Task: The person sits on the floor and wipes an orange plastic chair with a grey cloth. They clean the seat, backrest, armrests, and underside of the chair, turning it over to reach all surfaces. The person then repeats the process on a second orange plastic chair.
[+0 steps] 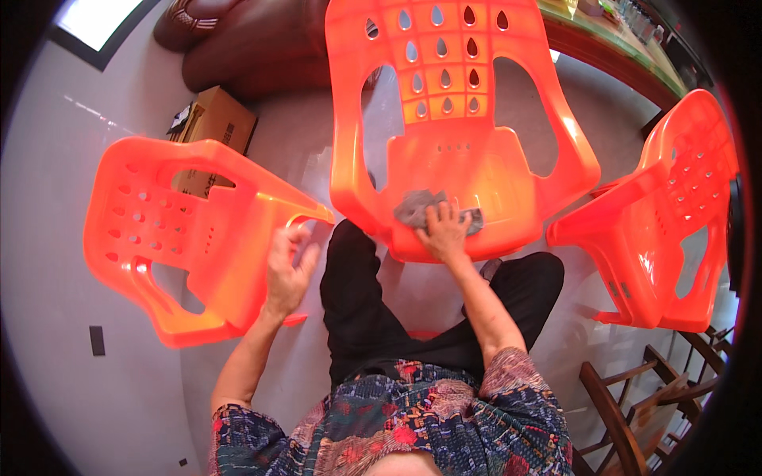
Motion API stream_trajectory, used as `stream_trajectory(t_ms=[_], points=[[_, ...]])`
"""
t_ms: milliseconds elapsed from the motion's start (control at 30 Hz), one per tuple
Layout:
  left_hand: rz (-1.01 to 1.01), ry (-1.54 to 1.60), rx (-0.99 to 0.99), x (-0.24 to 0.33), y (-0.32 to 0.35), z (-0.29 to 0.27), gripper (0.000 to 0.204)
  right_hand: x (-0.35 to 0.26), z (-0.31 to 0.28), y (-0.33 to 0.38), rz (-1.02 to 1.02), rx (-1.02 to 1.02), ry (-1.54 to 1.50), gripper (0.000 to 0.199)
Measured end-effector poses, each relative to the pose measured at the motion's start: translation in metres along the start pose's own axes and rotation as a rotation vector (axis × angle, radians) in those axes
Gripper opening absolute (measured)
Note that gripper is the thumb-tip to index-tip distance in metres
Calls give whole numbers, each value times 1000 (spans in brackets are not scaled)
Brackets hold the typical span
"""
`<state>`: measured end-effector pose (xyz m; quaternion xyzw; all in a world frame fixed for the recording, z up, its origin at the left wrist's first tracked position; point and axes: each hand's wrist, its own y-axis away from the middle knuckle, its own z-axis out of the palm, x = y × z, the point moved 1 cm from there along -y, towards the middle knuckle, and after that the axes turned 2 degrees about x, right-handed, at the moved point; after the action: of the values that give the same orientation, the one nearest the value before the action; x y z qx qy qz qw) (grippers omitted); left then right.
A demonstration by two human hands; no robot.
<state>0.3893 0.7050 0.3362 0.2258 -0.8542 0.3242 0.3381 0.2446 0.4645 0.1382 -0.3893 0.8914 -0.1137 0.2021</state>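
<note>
Straight in front of me stands an orange plastic armchair (464,163) with drop-shaped holes in its backrest. A crumpled grey cloth (414,209) lies on the front part of its seat. My right hand (444,234) presses down on this cloth, fingers spread over it, so part of the cloth is hidden. My left hand (290,271) hovers empty between my knee and a second orange armchair (226,238) on the left, its fingers loosely bent and apart. I cannot tell whether it touches that chair.
A third orange armchair (667,214) stands on the right. Dark wooden furniture with slats (627,420) sits at the lower right. Behind are a cardboard box (226,119), a brown leather sofa (254,55) and a glass-topped wooden counter (611,44). A grey wall (71,262) bounds the left.
</note>
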Motion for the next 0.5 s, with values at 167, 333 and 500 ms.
stream_trajectory(t_ms=[167, 333, 500], points=[[-16, -158, 224, -6, -96, 44, 70, -23, 11, -4, -115, 63, -91, 50], [-150, -56, 21, -22, -122, 83, 84, 52, 33, -57, 69, 8, 117, 54], [-235, 95, -109, -24, -124, 87, 75, 116, 49, -124, 318, 341, 451, 55]])
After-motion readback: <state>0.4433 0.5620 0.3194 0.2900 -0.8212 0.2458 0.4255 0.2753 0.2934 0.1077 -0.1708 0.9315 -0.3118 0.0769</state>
